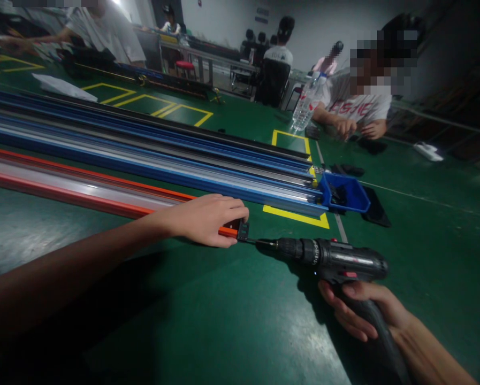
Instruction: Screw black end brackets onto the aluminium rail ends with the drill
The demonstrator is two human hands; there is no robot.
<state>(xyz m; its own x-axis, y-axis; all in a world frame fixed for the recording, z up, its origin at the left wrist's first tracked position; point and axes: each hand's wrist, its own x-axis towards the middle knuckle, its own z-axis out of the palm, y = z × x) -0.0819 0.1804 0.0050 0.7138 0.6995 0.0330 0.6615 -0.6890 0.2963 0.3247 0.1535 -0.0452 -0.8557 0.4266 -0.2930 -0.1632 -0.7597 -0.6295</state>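
My left hand (pixel 210 218) is closed over the near end of a long orange metal profile (pixel 83 190) lying on the green table. A black end cap (pixel 243 230) sits at that end, just past my fingers. In my right hand (pixel 368 307) is a black cordless drill (pixel 336 258), gripped by its handle and lying level. Its bit points left and meets the end cap, or comes very close; I cannot tell whether a screw is between them.
Several blue and black profiles (pixel 175 166) lie behind the orange one. A blue bin (pixel 350 195) with small dark parts stands at their end. Plastic bottles (pixel 304 107) stand farther back. A person (pixel 360 107) sits across the table; other people are beyond.
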